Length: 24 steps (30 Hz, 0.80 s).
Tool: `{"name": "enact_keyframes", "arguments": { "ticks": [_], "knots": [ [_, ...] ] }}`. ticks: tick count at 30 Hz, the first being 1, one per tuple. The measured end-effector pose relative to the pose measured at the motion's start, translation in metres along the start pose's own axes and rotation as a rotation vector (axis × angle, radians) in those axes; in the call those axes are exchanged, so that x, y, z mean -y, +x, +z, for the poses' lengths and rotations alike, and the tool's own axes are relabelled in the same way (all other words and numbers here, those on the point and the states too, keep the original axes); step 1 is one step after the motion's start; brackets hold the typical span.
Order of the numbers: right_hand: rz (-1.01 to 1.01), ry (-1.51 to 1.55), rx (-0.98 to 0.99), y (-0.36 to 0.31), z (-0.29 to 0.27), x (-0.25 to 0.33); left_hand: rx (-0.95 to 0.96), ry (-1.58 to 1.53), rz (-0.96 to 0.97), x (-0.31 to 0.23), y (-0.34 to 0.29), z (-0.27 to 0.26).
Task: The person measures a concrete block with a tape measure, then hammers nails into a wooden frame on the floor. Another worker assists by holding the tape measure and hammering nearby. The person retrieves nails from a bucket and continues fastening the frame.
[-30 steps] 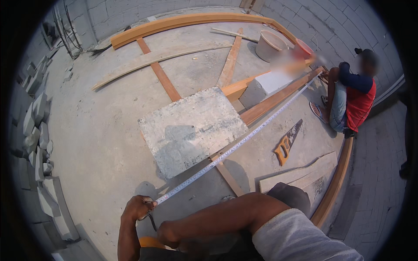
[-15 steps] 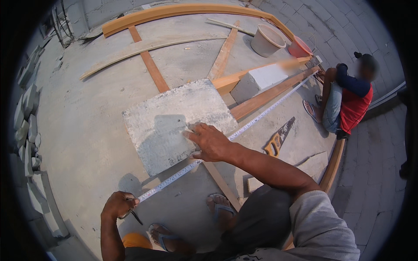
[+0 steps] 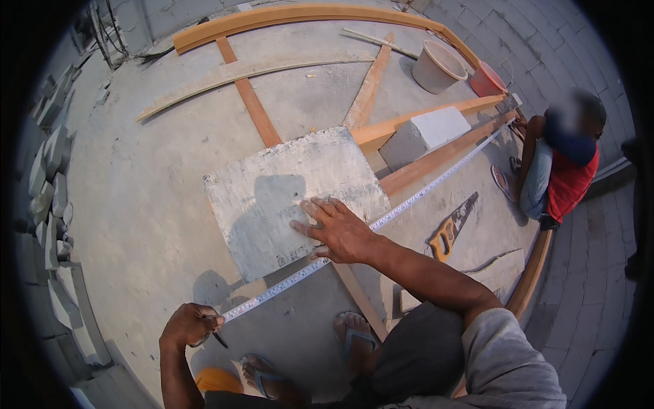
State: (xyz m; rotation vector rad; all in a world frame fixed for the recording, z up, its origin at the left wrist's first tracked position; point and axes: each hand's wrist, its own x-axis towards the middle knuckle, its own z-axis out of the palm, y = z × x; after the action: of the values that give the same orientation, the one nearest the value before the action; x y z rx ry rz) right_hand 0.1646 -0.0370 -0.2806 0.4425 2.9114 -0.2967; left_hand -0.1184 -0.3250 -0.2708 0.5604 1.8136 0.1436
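measuring tape (image 3: 279,285) partly behind right hand (image 3: 340,234), sleeve (image 3: 511,354) cropped

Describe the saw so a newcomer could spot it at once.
Start at the big whitish slab mid-picture. A white measuring tape runs diagonally past it; right of that, on the floor, lies the saw. Its yellow handle and dark tapering blade distinguish it from the pale board below.

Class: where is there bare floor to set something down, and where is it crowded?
Bare floor is widest between loose blocks at left and the big slab. A smaller patch is framed by the slab, pale strip and two reddish boards. Crowded: the white block, orange beam, brown plank and tape measure lie close together.
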Motion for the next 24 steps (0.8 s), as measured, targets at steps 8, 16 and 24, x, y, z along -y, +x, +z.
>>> {"name": "enact_keyframes", "arguments": {
  "ticks": [8,16,24],
  "knots": [
    [0.091,0.300,-0.135,-0.001,-0.012,-0.017,-0.011,-0.093,0.114,0.013,0.016,-0.006],
    [0.843,0.510,-0.633,-0.043,-0.015,-0.088,0.001,0.009,0.135,0.006,0.016,-0.005],
    [1.290,1.202,-0.223,-0.092,0.009,-0.062,0.007,0.130,0.040,-0.003,0.013,-0.014]
  ]
}}
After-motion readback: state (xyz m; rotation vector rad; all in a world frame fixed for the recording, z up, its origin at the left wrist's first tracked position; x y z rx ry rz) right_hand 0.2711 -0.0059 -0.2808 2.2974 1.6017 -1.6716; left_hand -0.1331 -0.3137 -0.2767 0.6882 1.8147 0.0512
